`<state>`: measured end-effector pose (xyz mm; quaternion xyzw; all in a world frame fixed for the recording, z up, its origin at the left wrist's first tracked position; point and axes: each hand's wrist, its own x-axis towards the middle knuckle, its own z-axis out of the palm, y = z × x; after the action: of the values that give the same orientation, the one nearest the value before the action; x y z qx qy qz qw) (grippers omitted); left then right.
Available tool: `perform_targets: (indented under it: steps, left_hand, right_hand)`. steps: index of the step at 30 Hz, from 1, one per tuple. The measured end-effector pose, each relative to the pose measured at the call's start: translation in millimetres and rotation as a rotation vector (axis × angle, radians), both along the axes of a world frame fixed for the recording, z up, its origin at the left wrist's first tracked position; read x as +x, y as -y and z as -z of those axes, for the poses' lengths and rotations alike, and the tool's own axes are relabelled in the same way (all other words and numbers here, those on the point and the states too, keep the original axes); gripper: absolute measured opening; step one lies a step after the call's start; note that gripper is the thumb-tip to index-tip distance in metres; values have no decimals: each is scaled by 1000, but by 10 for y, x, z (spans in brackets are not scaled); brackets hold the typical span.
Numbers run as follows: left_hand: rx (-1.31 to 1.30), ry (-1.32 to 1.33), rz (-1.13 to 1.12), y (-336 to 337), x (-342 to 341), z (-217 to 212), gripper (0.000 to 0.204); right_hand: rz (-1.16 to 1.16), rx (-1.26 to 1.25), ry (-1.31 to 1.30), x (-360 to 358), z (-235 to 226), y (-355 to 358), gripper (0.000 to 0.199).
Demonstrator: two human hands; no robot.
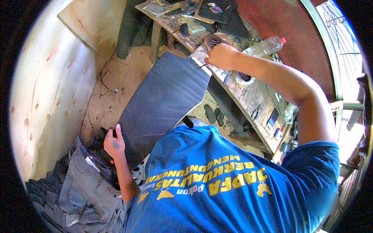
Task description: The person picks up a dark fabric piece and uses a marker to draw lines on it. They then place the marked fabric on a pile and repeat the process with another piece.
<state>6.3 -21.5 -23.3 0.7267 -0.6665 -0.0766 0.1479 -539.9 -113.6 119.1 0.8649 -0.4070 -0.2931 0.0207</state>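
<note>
At the far left stands a pale wooden panel (50, 97) with knots and stains; below it a grey garment (91, 198) lies on dark material. Next, the left hand (115, 146), darkly smudged, is at the lower left edge of a black sheet (159, 101), thumb extended along it; whether the fingers grip the edge cannot be told. The sheet slants across the middle, from that hand up to the near edge of a worn workbench (258, 99), its upper right corner bearing a white strip (208, 71). Over that corner the right hand (222, 56) is curled closed, pinching a thin dark tool (202, 65) that crosses the strip. Sandals (214, 115) lie on the floor beneath. Farther right, on the bench, are a clear bottle (264, 47) with red cap and a phone (273, 119).
</note>
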Motion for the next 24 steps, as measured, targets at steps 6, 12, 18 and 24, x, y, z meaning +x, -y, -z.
perform_targets:
  steps: [6,12,18,24]
  left_hand:
    - [-57,33,6,-24,-25,-73,59]
    - [-44,29,-4,-20,-32,-44,57]
    - [-31,60,10,-6,-47,-14,54]
    - [-40,46,10,-3,-53,-15,53]
  right_hand:
    - [1146,490,500,-225,-36,234,18]
    - [1692,1008,506,-352,90,492,12]
    - [706,456,112,-121,108,368,20]
    - [108,158,-89,182,-46,-139,15]
